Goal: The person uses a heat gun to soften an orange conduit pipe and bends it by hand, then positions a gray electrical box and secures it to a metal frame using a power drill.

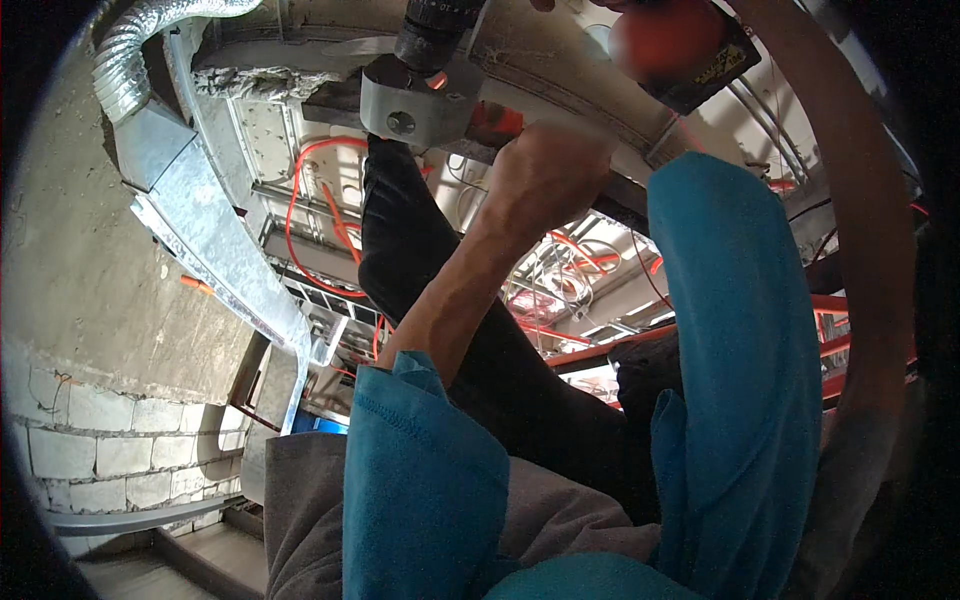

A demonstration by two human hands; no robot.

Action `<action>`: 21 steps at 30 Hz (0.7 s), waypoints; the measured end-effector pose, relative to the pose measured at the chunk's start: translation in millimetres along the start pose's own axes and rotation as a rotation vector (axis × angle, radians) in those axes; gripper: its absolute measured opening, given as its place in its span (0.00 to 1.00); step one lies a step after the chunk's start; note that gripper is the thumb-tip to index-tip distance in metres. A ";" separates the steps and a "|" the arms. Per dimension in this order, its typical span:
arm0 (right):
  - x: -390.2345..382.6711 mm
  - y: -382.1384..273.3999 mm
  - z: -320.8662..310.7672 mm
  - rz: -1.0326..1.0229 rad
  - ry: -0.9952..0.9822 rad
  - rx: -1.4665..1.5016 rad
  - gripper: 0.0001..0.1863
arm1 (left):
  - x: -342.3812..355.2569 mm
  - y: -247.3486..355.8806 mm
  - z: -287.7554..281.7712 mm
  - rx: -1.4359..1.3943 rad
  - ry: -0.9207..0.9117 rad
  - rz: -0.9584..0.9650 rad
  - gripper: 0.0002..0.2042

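Observation:
A black cordless drill (430, 38) comes in at the top edge, its chuck over a grey metal bracket (385, 105) with a round hole. Its red and black battery (690, 50) shows farther right. Fingers of my right hand (543, 4) are just visible at the top edge, wrapped about the drill; the rest of that hand is cut off. My left hand (555, 175) is closed in a fist beside an orange-red piece (495, 122) next to the bracket. What lies inside that fist is hidden. Both arms wear teal sleeves.
Below me are orange hoses (293, 200), tangled wires (565, 280) and red metal beams (835, 345). A silver duct (215, 230) runs down the left side by a concrete wall (90, 260). My black-trousered leg (410, 215) stretches forward beneath the left arm.

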State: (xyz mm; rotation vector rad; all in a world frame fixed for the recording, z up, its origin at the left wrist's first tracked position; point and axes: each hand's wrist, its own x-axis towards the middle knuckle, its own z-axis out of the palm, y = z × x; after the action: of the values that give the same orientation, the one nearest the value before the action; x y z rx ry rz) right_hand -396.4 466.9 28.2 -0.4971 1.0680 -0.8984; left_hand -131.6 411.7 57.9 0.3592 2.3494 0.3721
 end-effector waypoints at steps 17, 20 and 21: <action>-5.4 6.1 2.1 -0.027 0.037 0.046 0.28 | 1.2 1.0 -1.0 0.012 -0.012 0.003 0.10; -5.3 7.9 0.8 -0.039 0.018 0.064 0.28 | 1.6 1.3 -3.6 0.008 -0.027 0.000 0.10; -5.1 7.4 1.3 -0.045 0.018 0.067 0.28 | 1.3 1.4 -4.2 0.009 -0.038 -0.003 0.10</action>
State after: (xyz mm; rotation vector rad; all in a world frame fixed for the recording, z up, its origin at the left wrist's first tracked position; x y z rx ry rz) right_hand -393.3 475.2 26.0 -0.4592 1.0431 -0.9768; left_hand -135.3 412.8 60.6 0.3640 2.3147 0.3505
